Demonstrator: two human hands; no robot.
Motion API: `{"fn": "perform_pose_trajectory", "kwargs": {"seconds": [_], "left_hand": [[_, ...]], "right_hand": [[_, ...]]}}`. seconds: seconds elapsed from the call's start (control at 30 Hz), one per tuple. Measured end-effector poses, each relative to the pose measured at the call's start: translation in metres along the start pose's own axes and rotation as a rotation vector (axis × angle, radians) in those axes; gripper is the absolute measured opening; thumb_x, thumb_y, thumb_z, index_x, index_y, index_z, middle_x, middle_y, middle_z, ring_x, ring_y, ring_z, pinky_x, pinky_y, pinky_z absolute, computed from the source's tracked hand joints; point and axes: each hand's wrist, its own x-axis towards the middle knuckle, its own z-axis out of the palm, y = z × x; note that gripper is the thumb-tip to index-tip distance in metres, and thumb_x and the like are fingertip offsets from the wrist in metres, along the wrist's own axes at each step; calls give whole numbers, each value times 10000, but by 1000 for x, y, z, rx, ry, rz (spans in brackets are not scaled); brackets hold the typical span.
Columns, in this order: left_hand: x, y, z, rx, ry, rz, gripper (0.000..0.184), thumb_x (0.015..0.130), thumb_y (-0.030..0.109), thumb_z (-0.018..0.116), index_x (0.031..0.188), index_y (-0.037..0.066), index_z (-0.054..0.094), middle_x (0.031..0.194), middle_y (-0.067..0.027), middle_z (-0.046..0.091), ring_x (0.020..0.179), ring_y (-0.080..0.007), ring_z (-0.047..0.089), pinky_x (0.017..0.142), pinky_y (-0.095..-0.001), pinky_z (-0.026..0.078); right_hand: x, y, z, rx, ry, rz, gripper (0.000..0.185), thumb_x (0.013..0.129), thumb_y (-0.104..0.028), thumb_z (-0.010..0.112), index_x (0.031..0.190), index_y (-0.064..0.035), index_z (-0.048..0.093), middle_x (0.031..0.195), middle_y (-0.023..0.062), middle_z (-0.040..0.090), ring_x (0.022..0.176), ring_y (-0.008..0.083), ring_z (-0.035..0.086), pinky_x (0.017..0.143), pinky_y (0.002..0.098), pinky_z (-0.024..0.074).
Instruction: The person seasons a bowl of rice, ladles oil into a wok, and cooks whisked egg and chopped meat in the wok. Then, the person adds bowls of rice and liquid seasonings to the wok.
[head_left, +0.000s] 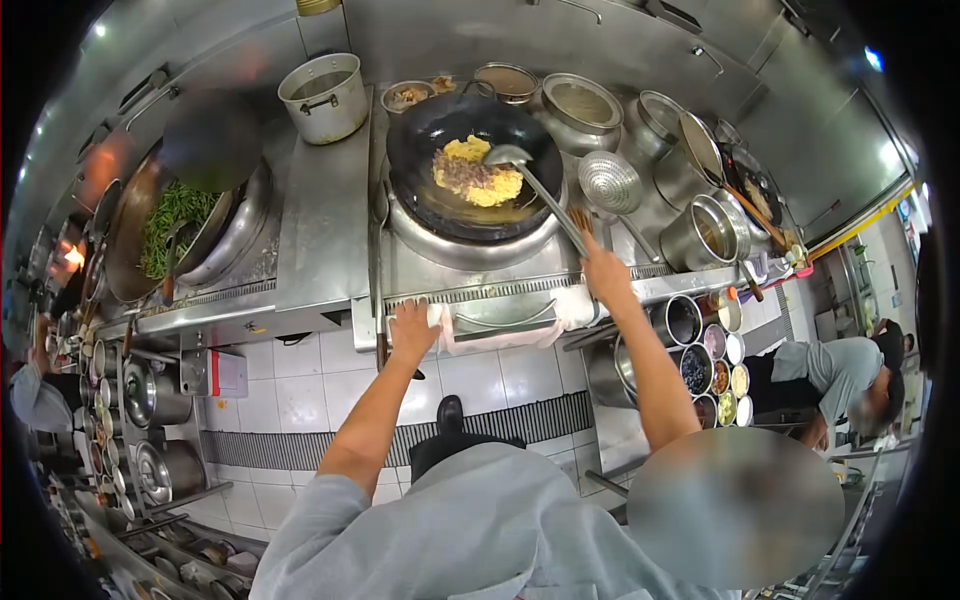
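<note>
My right hand (606,274) is closed round the handle of a long metal ladle (508,156). The ladle's bowl rests in a black wok (412,140), at the edge of yellow scrambled egg (490,190) mixed with brownish minced pieces. On the stove's front edge lies my left hand (412,328), its fingers stretched out and holding nothing. A pale cloth (465,340) hangs over the rail just right of that hand. Close to my right hand, a bamboo brush (581,220) stands partly hidden.
A perforated strainer (610,182) lies right of the wok, near several metal pots (697,232). Left stand a tall aluminium pot (324,98) and another wok with green vegetables (178,225). Ingredient tins (697,368) sit low right, by a person bending over (838,370).
</note>
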Motion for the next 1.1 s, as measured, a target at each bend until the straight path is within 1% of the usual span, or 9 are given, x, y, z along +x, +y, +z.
{"fn": "perform_pose_trajectory", "kwargs": {"seconds": [0.23, 0.47, 0.63, 0.7, 0.77, 0.87, 0.9, 1.0, 1.1], "left_hand": [[2, 38, -42, -467, 280, 247, 504, 766, 112, 715, 1240, 57, 553, 1229, -169, 520, 1119, -374, 499, 952, -456, 420], [-23, 21, -10, -60, 159, -55, 609, 741, 216, 752, 1293, 103, 522, 1264, -168, 505, 1167, -334, 495, 890, -512, 451], [-25, 10, 18, -30, 45, -117, 699, 776, 321, 724, 1393, 155, 439, 1340, -183, 480, 1242, -344, 461, 943, -509, 434], [-29, 10, 23, -8, 194, -68, 679, 804, 314, 709, 1394, 113, 440, 1347, -196, 483, 1258, -360, 448, 995, -505, 401], [-25, 35, -6, -111, 280, 22, 575, 849, 259, 679, 1335, 21, 483, 1312, -210, 510, 1239, -375, 461, 1056, -460, 356], [-37, 89, -43, -431, 223, 89, 376, 886, 139, 597, 1222, -22, 551, 1203, -206, 555, 1142, -373, 514, 1002, -444, 390], [-39, 93, -30, -369, 292, 293, 321, 876, 74, 572, 1180, -29, 575, 1147, -210, 569, 1098, -369, 532, 964, -443, 413], [-50, 135, -8, -613, -54, 574, 282, 856, 16, 545, 1126, -31, 609, 1063, -192, 596, 988, -363, 580, 894, -419, 451], [-72, 193, -28, -586, -606, 822, 274, 839, 28, 579, 1108, -2, 618, 1001, -167, 600, 916, -323, 594, 810, -401, 474]], "right_hand": [[10, 13, -33, 328, -83, -294, 500, 918, -268, 558, 1382, -112, 461, 1024, 221, 672, 959, 427, 630, 874, 490, 479], [-2, 1, 9, 30, 22, -151, 534, 884, -190, 584, 1382, -86, 421, 745, 226, 653, 726, 443, 649, 668, 559, 508], [-3, 44, -22, 101, 59, -268, 560, 865, -172, 598, 1397, -180, 423, 787, 192, 649, 713, 411, 646, 644, 514, 518], [9, 39, -1, 63, -8, -120, 572, 877, -207, 624, 1410, -237, 418, 938, 221, 656, 782, 422, 645, 701, 513, 521], [4, 58, 32, 387, 77, -262, 550, 915, -224, 582, 1436, -189, 407, 1297, 210, 529, 1131, 391, 547, 931, 466, 463], [-87, 75, 32, 543, 393, -43, 444, 924, -164, 537, 1348, -38, 494, 1335, 197, 528, 1210, 368, 505, 1022, 427, 414], [-115, 93, 55, 456, 149, 124, 446, 906, -148, 530, 1337, -40, 488, 1325, 201, 532, 1181, 388, 522, 996, 451, 436], [-250, 95, 96, 504, 298, 316, 397, 864, -153, 579, 1251, -77, 531, 1113, 225, 572, 1008, 410, 597, 815, 492, 511], [-375, 65, 118, 373, -37, 624, 417, 857, -162, 592, 1262, -87, 524, 1161, 205, 551, 1024, 395, 603, 806, 478, 525]]}}
